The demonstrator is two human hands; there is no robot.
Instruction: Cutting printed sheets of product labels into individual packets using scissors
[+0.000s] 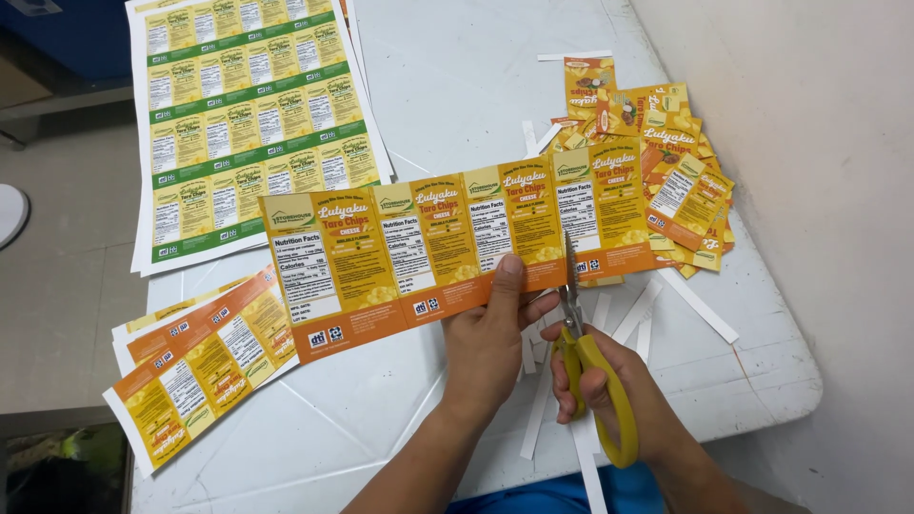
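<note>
My left hand [495,333] pinches the lower edge of a long orange and yellow strip of printed labels [419,243], held above the table. My right hand [609,390] grips yellow-handled scissors [581,343]. Their blades point up and cut into the strip between two labels near its right end, just right of my left thumb.
A pile of cut single labels [666,162] lies at the right. A green and yellow label sheet [248,114] lies at the upper left, more orange strips [200,362] at the lower left. White paper trimmings [700,306] are scattered on the white table [476,76]. A wall stands at the right.
</note>
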